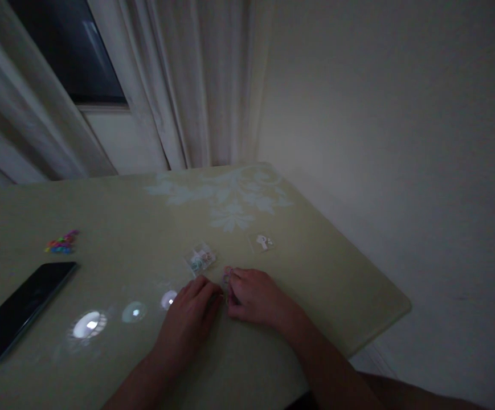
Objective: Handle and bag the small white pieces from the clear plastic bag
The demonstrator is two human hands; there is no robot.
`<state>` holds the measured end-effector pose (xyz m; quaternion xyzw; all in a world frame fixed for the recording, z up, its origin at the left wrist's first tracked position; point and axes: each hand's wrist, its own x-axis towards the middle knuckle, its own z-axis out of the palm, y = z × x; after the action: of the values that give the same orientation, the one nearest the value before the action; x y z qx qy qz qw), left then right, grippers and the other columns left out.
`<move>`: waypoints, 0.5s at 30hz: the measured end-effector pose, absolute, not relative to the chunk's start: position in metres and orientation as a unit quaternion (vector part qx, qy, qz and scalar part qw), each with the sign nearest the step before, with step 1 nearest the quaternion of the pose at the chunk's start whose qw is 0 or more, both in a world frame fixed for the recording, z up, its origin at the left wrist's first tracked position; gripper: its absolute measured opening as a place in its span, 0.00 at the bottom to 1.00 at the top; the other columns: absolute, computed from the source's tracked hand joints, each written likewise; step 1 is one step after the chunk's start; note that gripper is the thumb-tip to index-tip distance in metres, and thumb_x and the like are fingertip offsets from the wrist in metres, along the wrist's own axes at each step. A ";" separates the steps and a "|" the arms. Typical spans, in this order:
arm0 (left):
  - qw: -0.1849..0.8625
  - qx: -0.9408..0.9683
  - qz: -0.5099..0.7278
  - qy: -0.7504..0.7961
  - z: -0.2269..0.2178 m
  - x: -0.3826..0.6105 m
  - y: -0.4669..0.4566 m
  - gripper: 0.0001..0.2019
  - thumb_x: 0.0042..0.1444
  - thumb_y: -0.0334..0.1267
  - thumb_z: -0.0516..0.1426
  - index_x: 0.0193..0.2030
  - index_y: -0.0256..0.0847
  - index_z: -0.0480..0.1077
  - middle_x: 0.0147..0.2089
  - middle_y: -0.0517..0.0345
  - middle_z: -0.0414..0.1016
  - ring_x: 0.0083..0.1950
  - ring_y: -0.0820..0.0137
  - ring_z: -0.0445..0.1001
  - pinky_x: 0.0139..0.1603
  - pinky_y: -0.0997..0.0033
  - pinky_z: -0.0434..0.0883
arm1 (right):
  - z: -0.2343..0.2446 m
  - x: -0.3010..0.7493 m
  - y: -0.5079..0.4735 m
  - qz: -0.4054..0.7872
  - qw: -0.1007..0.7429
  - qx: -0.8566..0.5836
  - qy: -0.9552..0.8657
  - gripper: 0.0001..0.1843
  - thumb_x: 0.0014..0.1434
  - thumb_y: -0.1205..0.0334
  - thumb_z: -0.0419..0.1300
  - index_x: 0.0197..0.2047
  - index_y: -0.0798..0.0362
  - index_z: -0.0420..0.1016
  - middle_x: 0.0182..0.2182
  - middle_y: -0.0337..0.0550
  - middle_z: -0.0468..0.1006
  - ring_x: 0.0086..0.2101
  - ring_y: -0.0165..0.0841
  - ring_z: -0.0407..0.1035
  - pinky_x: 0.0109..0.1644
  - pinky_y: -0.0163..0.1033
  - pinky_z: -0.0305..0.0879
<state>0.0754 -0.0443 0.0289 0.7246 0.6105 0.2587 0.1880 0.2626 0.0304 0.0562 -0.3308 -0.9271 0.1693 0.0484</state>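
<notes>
Over the table's middle, my right hand (253, 295) pinches a small pinkish piece (227, 273), too small and dim to name. Close beside it, my left hand (192, 304) has its fingers curled and pressed together. Whatever is between those fingertips is too small or hidden to make out. Just beyond my left fingers lies a small clear plastic case (201, 258) with tiny greenish and pale pieces in it. A clear flat packet or lid (265, 242) bearing little white bits lies past my right hand.
A black phone (24, 313) lies at the left of the pale green table (119, 216). Behind it is a pile of small bright-coloured pieces (62, 243). Curtains (213, 85) hang behind the table, and a wall (379, 142) stands along its right side.
</notes>
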 end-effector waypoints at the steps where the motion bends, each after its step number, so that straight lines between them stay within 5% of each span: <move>1: 0.192 0.724 0.256 0.611 0.029 0.074 -0.045 0.10 0.69 0.37 0.53 0.43 0.45 0.77 0.44 0.52 0.78 0.46 0.58 0.77 0.50 0.55 0.73 | 0.057 0.263 0.031 0.178 0.053 -0.330 -0.926 0.05 0.62 0.62 0.62 0.40 0.53 0.75 0.42 0.48 0.80 0.40 0.39 0.74 0.44 0.41 0.65; 9: 0.212 0.713 0.191 0.640 0.038 0.068 -0.045 0.10 0.69 0.37 0.52 0.41 0.43 0.75 0.42 0.52 0.79 0.45 0.58 0.78 0.48 0.58 0.73 | 0.065 0.272 0.036 0.283 0.071 -0.309 -0.905 0.01 0.66 0.64 0.64 0.40 0.52 0.77 0.44 0.43 0.81 0.45 0.36 0.75 0.47 0.36 0.65; 15: 0.147 0.738 0.109 0.649 0.033 0.072 -0.049 0.12 0.70 0.31 0.50 0.43 0.40 0.75 0.44 0.48 0.78 0.47 0.55 0.76 0.51 0.53 0.71 | 0.058 0.265 0.028 0.196 0.044 -0.336 -0.920 0.05 0.63 0.62 0.64 0.41 0.53 0.75 0.45 0.47 0.81 0.39 0.38 0.76 0.42 0.39 0.66</move>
<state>0.0719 -0.0487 0.0335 0.7381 0.6493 0.1089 0.1474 0.2652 0.0277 0.0580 -0.3359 -0.9203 0.1956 0.0435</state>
